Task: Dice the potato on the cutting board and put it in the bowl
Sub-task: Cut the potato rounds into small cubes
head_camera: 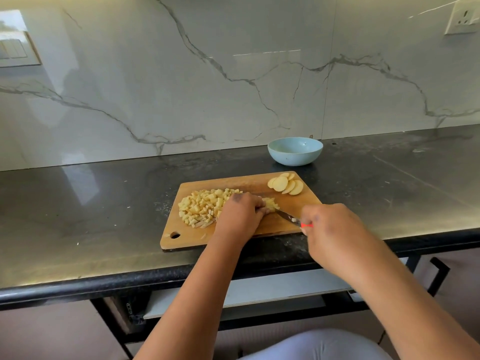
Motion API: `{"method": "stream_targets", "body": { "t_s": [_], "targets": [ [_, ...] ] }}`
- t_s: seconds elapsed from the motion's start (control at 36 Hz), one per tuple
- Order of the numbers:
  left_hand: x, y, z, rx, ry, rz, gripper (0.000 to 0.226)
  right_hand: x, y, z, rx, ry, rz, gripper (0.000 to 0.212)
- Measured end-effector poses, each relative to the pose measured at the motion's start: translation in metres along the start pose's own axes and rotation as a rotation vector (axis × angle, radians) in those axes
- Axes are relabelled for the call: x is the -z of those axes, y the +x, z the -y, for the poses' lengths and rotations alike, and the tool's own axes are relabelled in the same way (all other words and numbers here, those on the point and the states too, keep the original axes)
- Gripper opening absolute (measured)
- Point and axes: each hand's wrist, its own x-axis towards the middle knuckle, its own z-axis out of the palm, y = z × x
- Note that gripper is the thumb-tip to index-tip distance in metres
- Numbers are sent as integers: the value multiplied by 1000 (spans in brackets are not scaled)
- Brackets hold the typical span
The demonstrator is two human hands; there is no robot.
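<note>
A pale blue bowl [295,151] stood on the dark stone counter [78,203], close against the veined marble wall [233,74] and just beyond the far right corner of the wooden cutting board [233,237]. A wall socket [462,19] sat high on the right, a switch plate [15,50] on the left. Below the counter edge a drawer [259,289] stood partly pulled out.

On the board, a heap of diced potato [201,207] covered the left half, and a fan of round potato slices [285,184] lay at the far right corner, between the hands and the bowl. Nothing else lay between the board and the bowl.

The left hand [240,215] rested knuckles-up on the middle of the board, fingers curled down and pressing a small stack of potato pieces [270,203] that showed just past the fingertips. The right hand [330,227] came in from the right, fingers wrapped round the red handle of a knife [289,218], whose blade angled toward the pieces under the left hand. Both forearms reached out from the bottom of view.

The handle was almost wholly covered by the right hand, only a sliver of red showing. The left hand hid most of what it held, and whether the blade tip touched the potato could not be made out.
</note>
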Motion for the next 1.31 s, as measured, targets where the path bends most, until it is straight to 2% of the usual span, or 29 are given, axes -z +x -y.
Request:
{"method": "stream_targets", "body": {
  "t_s": [0.11,0.28,0.42,0.53,0.72,0.86,1.08,1.31],
  "targets": [
    [0,-1,3,-16,22,20,26,11,-2,-5,-4,-21,-34,4],
    [-1,3,3,5,44,44,28,2,6,2,30,43,-154,6],
    [-2,0,4,4,31,16,19,-28,14,9,35,72,-121,17],
    [0,3,4,0,36,23,22,-35,21,11,31,118,-107,15],
    [1,2,2,12,-7,23,23,-18,8,14,24,32,-6,18],
    [1,-1,3,3,-5,22,24,18,-6,-3,-8,7,21,9],
    [0,-4,4,19,60,-24,27,13,1,-3,86,62,-223,5],
    [-1,-8,4,2,87,-28,26,-13,7,7,140,61,-170,7]
  ]
}}
